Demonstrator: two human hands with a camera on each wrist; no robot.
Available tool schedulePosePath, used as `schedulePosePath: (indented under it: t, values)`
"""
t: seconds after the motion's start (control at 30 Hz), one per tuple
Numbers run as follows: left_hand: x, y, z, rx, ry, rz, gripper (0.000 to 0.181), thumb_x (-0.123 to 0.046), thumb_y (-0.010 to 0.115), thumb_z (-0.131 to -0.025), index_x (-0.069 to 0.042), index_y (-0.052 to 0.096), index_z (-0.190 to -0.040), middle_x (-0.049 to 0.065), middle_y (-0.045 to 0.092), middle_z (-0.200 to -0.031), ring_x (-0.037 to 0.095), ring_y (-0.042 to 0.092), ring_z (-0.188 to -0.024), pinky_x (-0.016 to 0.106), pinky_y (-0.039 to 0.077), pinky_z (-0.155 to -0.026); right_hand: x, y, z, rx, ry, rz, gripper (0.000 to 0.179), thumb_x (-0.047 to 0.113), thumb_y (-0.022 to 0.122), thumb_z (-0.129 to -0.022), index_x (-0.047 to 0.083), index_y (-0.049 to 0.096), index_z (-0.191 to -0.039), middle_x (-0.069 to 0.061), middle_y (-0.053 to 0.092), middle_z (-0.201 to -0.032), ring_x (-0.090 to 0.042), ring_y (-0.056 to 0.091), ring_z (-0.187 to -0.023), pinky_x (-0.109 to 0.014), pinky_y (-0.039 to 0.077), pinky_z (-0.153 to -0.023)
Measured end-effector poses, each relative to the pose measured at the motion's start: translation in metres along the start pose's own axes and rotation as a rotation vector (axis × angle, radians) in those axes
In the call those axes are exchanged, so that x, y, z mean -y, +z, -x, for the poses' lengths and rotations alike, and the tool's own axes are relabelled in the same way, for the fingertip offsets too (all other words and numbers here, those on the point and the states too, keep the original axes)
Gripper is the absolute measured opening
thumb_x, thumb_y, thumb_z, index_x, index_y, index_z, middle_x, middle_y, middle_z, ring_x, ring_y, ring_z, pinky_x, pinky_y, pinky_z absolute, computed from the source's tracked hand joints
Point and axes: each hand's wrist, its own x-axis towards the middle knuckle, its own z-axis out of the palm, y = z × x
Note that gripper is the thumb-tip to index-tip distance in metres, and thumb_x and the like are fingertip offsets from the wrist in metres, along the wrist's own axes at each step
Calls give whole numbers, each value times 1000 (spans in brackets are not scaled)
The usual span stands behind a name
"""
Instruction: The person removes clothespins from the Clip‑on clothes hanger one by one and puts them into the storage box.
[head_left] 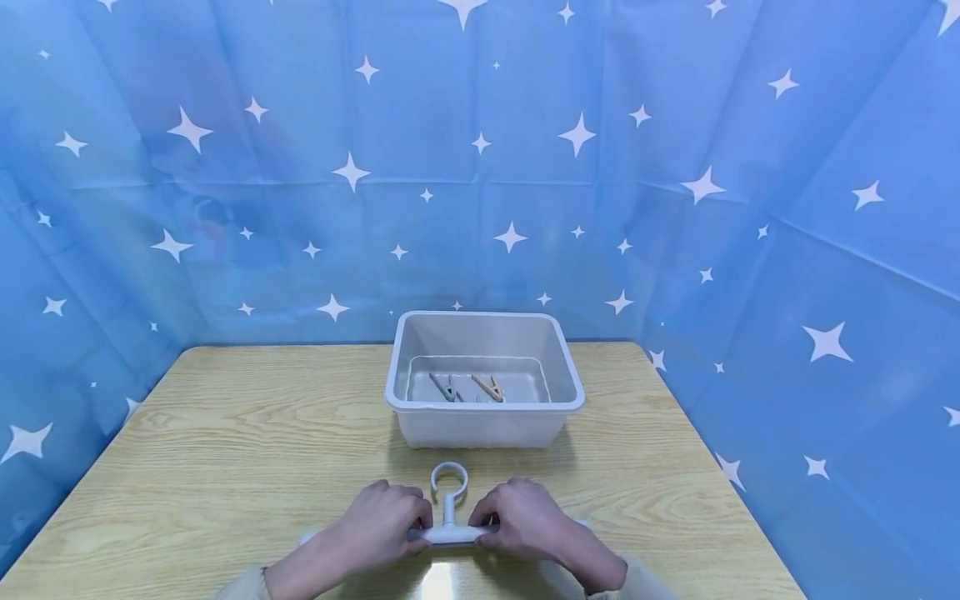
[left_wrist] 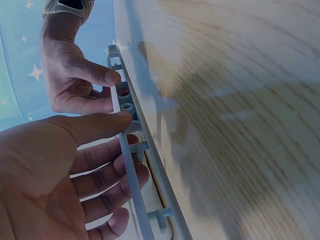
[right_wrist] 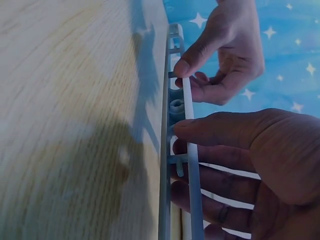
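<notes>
A pale grey plastic hanger [head_left: 449, 535] with a ring-shaped hook [head_left: 449, 479] is held near the front of the table. Left of the hook, my left hand [head_left: 382, 525] pinches its bar between thumb and fingers. My right hand [head_left: 525, 518] grips the same bar on the other side of the hook. From the left wrist view, the hanger [left_wrist: 131, 172] shows two long rails joined by short cross-pieces with small pegs. The right wrist view has my right thumb [right_wrist: 210, 129] on one rail, fingers behind it.
A light grey plastic basin [head_left: 487, 429] stands on the wooden table [head_left: 247, 433] just beyond the hanger. Inside lie a grey clothespin [head_left: 446, 388] and a tan clothespin [head_left: 489, 388]. A blue curtain with white stars [head_left: 420, 167] hangs behind and along both sides.
</notes>
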Motion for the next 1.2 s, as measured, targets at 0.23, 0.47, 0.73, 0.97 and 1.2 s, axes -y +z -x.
schedulePosePath:
  t: [0.23, 0.47, 0.73, 0.97, 1.2]
  values:
    - [0, 5, 1, 14, 0, 1, 17, -35, 84, -75, -25, 72, -78, -16, 59, -71, -3, 45, -61, 21, 36, -58, 2, 3, 0, 33, 21, 0, 12, 30, 83, -78, 30, 80, -90, 21, 67, -76, 9, 48, -66, -16, 38, -62]
    - [-1, 10, 2, 59, -5, 12, 17, -36, 83, -76, -25, 71, -77, -18, 54, -69, -3, 41, -60, 21, 36, -58, 3, 8, -1, 55, 24, 9, 12, 30, 84, -77, 30, 80, -88, 20, 67, -77, 9, 47, -66, -17, 39, -63]
    - [-2, 14, 4, 61, 3, 9, 18, -36, 84, -76, -24, 71, -77, -17, 53, -68, -4, 40, -58, 20, 35, -56, 3, 11, -2, 74, 39, 6, 13, 32, 85, -76, 31, 78, -88, 21, 64, -77, 7, 47, -67, -18, 38, -61]
    - [0, -1, 3, 11, -43, 42, 25, -46, 79, -80, -23, 73, -86, -15, 60, -75, -1, 50, -63, 24, 42, -60, 0, -4, 1, -15, 51, 0, 27, 41, 80, -79, 25, 77, -100, 14, 71, -87, -2, 61, -77, -20, 44, -65]
    - [8, -17, 4, -78, -41, 2, 19, -39, 78, -83, -22, 74, -88, -13, 63, -76, 1, 57, -65, 28, 46, -60, -6, -20, 2, -91, 43, -30, 27, 36, 75, -85, 19, 76, -105, 8, 74, -92, -9, 67, -85, -22, 49, -69]
